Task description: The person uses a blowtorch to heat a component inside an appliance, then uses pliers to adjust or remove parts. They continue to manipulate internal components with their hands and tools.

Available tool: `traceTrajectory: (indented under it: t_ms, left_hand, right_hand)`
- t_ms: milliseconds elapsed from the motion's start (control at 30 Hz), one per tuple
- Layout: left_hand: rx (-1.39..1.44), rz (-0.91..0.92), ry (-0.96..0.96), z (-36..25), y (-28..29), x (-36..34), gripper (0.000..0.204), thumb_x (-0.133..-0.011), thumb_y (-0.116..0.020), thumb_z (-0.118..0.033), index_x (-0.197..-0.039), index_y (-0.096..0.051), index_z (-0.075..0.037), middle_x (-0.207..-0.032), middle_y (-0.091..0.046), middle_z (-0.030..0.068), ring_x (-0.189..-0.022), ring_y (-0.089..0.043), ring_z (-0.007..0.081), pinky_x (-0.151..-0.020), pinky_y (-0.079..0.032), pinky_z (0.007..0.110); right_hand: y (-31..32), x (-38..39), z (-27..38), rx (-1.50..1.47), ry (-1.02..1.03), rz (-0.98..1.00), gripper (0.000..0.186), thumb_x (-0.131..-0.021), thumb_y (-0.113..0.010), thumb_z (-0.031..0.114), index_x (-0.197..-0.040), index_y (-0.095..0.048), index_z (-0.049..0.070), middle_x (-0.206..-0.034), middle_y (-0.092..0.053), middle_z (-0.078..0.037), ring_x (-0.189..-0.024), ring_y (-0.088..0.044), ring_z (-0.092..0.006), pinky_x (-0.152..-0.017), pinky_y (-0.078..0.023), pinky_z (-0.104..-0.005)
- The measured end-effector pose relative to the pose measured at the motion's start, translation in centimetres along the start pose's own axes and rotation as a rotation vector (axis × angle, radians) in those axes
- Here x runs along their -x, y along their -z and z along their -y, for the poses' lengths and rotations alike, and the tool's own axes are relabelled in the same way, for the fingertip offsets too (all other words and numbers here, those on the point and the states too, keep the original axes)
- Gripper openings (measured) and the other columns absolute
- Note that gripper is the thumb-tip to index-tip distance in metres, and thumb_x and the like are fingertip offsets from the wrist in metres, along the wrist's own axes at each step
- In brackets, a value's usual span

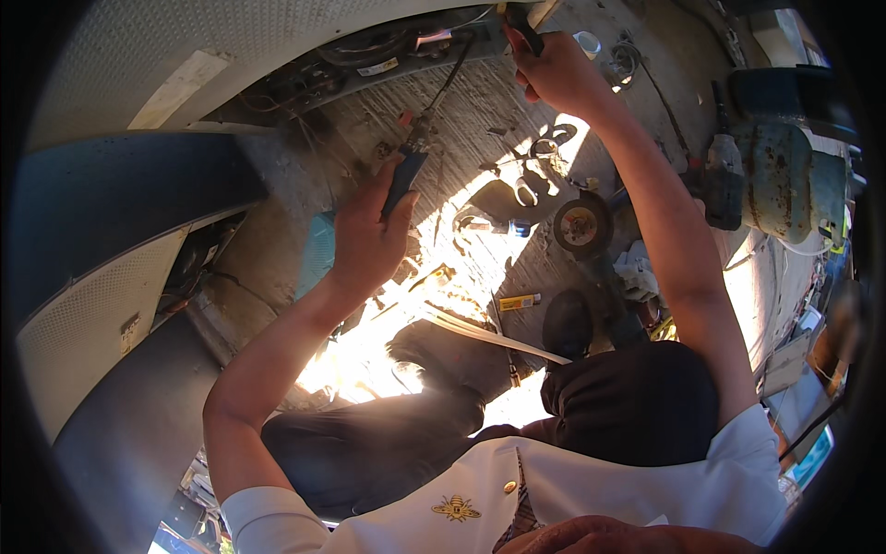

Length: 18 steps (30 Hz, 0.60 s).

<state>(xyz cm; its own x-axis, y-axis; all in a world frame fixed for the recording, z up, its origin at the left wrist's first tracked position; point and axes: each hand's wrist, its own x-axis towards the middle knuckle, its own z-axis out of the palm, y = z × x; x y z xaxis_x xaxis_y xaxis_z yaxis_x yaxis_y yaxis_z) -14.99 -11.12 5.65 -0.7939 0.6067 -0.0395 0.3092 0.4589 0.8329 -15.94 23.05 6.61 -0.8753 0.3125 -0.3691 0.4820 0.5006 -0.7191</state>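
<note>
Work looks underway, how much remains unclear. One yellow rectangular packet (520,302) and one round dark disc (580,227) lie on the concrete floor (367,113); beyond, the left hand (371,226) grips one blue-handled tool (404,182) with a thin rod; farther, the right hand (559,76) holds one black-handled tool (527,33) beside one pale textured cabinet (268,42), its base exposed.

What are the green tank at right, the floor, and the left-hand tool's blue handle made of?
Green tank: likely painted metal, worn; brown rust-like stains. Floor: probably concrete, matte grey, grooved. Blue handle: perhaps smooth plastic; colour alone won't settle it.
</note>
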Motion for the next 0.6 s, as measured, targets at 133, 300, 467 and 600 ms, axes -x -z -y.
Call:
traceTrajectory:
  t_ms: [133,300,467,600]
  left_hand:
    - [0.015,-0.021,-0.026,0.0,-0.1,0.0,0.045,-0.098,-0.072,-0.014,-0.14,-0.061,-0.001,-0.104,-0.071,0.0201,-0.084,-0.071,0.0319,-0.075,-0.055,0.039]
    - [0.019,-0.006,-0.024,-0.2,-0.1,0.5,0.044,-0.097,-0.072,-0.013,-0.138,-0.061,-0.001,-0.104,-0.071,0.0199,-0.084,-0.07,0.0325,-0.074,-0.055,0.039]
    - [0.068,0.019,0.042,-1.2,-0.1,0.9,0.043,-0.097,-0.072,-0.013,-0.137,-0.062,-0.001,-0.1,-0.07,0.02,-0.083,-0.07,0.0337,-0.074,-0.054,0.041]
    - [0.074,-0.002,-0.015,-1.0,-1.0,1.5,0.043,-0.097,-0.071,-0.011,-0.137,-0.061,-0.001,-0.099,-0.07,0.02,-0.083,-0.07,0.0346,-0.074,-0.054,0.042]
  right_hand:
    - [-0.4,-0.6,-0.7,0.009,0.0,-0.023,0.033,-0.104,-0.061,0.027,-0.099,-0.065,-0.005,-0.077,-0.07,-0.008,-0.062,-0.069,-0.0156,-0.058,-0.053,-0.0332]
    - [-4.7,2.5,-0.4,0.054,-0.072,-0.235,0.046,-0.101,-0.057,0.037,-0.104,-0.065,-0.009,-0.086,-0.072,-0.028,-0.086,-0.073,-0.0444,-0.076,-0.054,-0.0534]
    - [-6.6,8.4,1.5,0.183,-0.09,-0.084,0.048,-0.102,-0.06,0.04,-0.115,-0.06,-0.006,-0.098,-0.071,-0.027,-0.095,-0.071,-0.0428,-0.085,-0.055,-0.0506]
    - [-7.6,12.6,1.3,0.025,0.059,-0.003,0.053,-0.104,-0.061,0.042,-0.126,-0.057,-0.006,-0.114,-0.068,-0.026,-0.112,-0.069,-0.033,-0.093,-0.053,-0.0444]
